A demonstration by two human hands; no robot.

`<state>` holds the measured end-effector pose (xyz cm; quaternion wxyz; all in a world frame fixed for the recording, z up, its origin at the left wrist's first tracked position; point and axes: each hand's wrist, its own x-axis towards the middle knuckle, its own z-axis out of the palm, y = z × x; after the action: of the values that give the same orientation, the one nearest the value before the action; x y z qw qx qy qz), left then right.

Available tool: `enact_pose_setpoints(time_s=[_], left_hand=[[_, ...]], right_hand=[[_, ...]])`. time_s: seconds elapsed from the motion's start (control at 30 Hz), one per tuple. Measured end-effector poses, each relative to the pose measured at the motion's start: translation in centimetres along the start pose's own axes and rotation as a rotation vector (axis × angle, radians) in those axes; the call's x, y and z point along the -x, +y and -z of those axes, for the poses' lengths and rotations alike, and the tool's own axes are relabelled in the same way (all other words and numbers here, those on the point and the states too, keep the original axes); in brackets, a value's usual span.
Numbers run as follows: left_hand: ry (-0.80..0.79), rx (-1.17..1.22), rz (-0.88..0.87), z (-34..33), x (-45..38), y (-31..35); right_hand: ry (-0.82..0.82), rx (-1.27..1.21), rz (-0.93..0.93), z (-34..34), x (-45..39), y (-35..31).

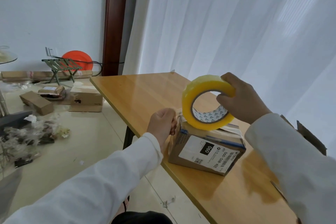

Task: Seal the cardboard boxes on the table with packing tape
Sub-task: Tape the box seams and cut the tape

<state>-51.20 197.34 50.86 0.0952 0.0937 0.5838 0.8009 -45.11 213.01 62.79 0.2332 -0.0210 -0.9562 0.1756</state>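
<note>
- Our right hand (241,98) grips the tape roll (207,102), thumb through the core and fingers over the rim; the roll stands on edge on the box (205,149) below that grip.
- Our left hand (162,123) pinches the free tape end (179,114), just left of the roll.
- We judge the roll stiff and light, best held by the core; the film is thin, sticky and creases easily, so it wants tension.
- The box looks small and light, and may slide on the glossy table (145,92).
- Another carton (309,136) sits behind our right sleeve; boxes (85,101) lie on the floor far left.
</note>
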Motion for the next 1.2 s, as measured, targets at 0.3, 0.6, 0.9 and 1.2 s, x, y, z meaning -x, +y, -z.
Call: enact_pose_setpoints(time_s=[0.3,0.6,0.9,1.2], left_hand=[[-0.013,-0.003,0.01,0.6,0.4,-1.6],[-0.059,0.0,-0.026,-0.2,1.1,-1.3],[-0.021,-0.069,-0.018,-0.5,1.5,-2.6],[0.096,-0.15,-0.214,-0.9,1.2,-2.8]], right_hand=[[-0.106,0.119,0.048,1.3,-0.5,0.9],[-0.114,0.076,0.067,2.6,-0.5,0.9],[-0.167,0.223,0.126,2.4,-0.5,0.3],[-0.181,0.209,0.122,2.4,-0.3,0.4]])
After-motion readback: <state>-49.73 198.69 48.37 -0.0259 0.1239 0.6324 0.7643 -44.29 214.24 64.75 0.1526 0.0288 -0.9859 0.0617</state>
